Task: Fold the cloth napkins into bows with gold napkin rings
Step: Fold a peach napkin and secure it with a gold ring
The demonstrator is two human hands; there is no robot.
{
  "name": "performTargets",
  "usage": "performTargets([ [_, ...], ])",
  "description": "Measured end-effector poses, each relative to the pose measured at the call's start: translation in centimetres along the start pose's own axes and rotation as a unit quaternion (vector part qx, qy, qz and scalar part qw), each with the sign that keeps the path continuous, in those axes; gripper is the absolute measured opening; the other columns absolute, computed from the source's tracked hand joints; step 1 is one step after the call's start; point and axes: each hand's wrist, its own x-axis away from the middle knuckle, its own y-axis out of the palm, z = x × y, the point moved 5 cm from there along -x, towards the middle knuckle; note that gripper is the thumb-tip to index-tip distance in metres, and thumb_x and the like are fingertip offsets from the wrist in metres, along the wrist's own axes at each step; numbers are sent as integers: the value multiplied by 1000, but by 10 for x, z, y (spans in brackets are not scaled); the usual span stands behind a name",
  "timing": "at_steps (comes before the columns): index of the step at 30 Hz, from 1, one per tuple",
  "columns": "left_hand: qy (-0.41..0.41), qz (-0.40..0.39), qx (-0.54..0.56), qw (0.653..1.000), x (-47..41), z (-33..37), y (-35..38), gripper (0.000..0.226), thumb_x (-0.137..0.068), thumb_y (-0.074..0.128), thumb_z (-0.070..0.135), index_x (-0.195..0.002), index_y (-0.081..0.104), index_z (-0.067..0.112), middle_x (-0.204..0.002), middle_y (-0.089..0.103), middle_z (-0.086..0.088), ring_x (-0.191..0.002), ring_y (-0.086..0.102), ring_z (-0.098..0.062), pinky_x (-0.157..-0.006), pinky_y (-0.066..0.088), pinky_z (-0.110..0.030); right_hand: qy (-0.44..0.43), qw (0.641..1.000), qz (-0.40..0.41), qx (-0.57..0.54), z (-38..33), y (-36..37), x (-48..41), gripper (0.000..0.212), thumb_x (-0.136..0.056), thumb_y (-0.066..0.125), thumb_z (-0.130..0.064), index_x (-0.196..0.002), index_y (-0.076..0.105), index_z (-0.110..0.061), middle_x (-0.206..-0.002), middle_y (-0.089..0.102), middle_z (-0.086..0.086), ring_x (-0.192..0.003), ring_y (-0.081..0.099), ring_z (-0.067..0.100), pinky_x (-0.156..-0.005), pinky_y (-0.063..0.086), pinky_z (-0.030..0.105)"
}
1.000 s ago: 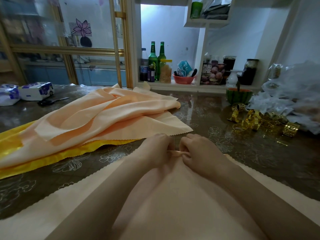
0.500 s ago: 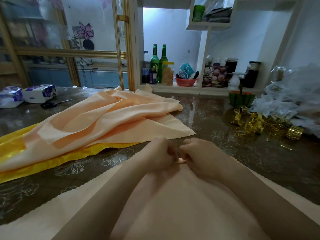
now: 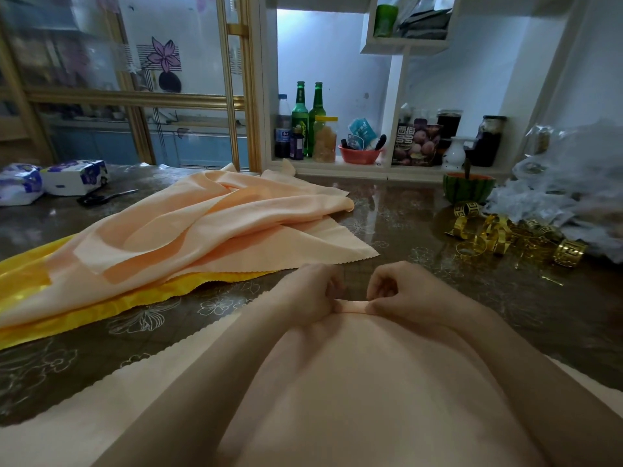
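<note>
A peach cloth napkin (image 3: pixel 354 382) lies spread on the table in front of me, its far corner folded into a narrow pleat. My left hand (image 3: pixel 310 291) and my right hand (image 3: pixel 404 291) each pinch that pleated far edge, a few centimetres apart, fingers curled. Several gold napkin rings (image 3: pixel 499 234) lie in a loose heap on the table to the right, away from both hands. More peach napkins (image 3: pixel 209 230) are piled at the left over a yellow cloth (image 3: pixel 30 284).
The dark glass-topped table (image 3: pixel 438 298) has a watermelon-shaped bowl (image 3: pixel 468 187) and crumpled clear plastic bags (image 3: pixel 566 197) at the right. Tissue packs (image 3: pixel 70 176) and scissors (image 3: pixel 104 197) lie far left. Bottles and jars stand on the shelf behind.
Both hands have drawn back toward me along the napkin with the pleat, and have moved slightly apart again after touching half a second ago.
</note>
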Motion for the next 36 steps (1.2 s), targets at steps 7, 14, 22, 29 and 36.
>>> performTargets([
  [7, 4, -36, -58, 998, 3, 0, -4, 24, -83, 52, 7, -98, 63, 23, -82, 47, 10, -84, 46, -14, -73, 43, -27, -3, 998, -11, 58, -2, 3, 1, 8, -84, 65, -19, -81, 63, -27, -83, 59, -11, -73, 55, 3, -62, 42, 17],
  [14, -33, -47, -41, 997, 5, -8, -14, 24, -84, 54, 6, -101, 65, 18, -90, 55, 4, -82, 49, -14, -58, 38, -20, -59, 977, 40, 200, -19, 5, 7, 3, -89, 55, -23, -88, 54, -25, -93, 52, -8, -88, 52, 12, -71, 37, 24],
  [22, 26, 63, -165, 984, 5, 4, -11, 26, -92, 44, 7, -113, 55, 17, -119, 52, -4, -113, 47, -23, -88, 37, -30, -110, 949, 108, 276, -18, 9, -5, 9, -88, 51, -8, -95, 54, -12, -102, 55, 5, -98, 52, 22, -79, 39, 28],
  [29, 44, 76, -176, 981, 13, 1, -7, 29, -87, 47, 15, -113, 56, 23, -118, 51, 0, -114, 44, -19, -91, 32, -29, -211, 917, 183, 284, -16, 15, 7, 32, -54, 81, 0, -63, 54, -14, -64, 54, 2, -53, 55, 21, -43, 46, 32],
  [36, 15, 54, -39, 998, 10, -10, -8, 11, -89, 56, 16, -91, 65, 23, -96, 49, 6, -97, 49, -16, -81, 38, -25, -183, 947, 119, 236, -10, 11, 10, 17, -93, 51, -18, -98, 67, -16, -100, 56, 0, -93, 51, 16, -81, 39, 28],
])
